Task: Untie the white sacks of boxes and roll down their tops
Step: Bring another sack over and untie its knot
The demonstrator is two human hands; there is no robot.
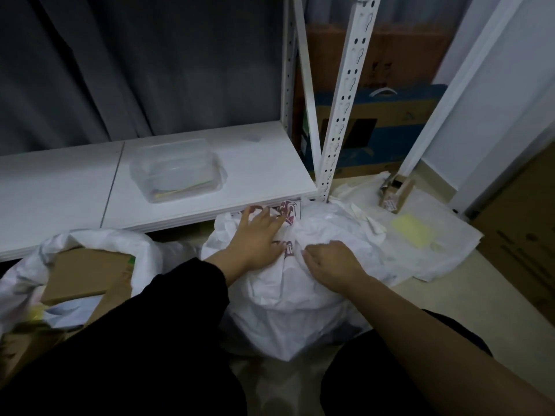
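Hidden and cut-off parts

Right hand (332,261) fingertips buried in white sack (288,298) folds; sack contents not visible. Red print (288,210) partly covered by left hand (258,235), unreadable. Second sack (90,265) cut off by left edge.

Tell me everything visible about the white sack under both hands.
The white sack stands on the floor just in front of the low white shelf, bulging and creased, of thin woven-looking plastic with dark red print near its top. Its top is bunched and crumpled. The left hand lies spread on the top's left side; the right hand curls its fingers into the gathered fabric. Contents are hidden.
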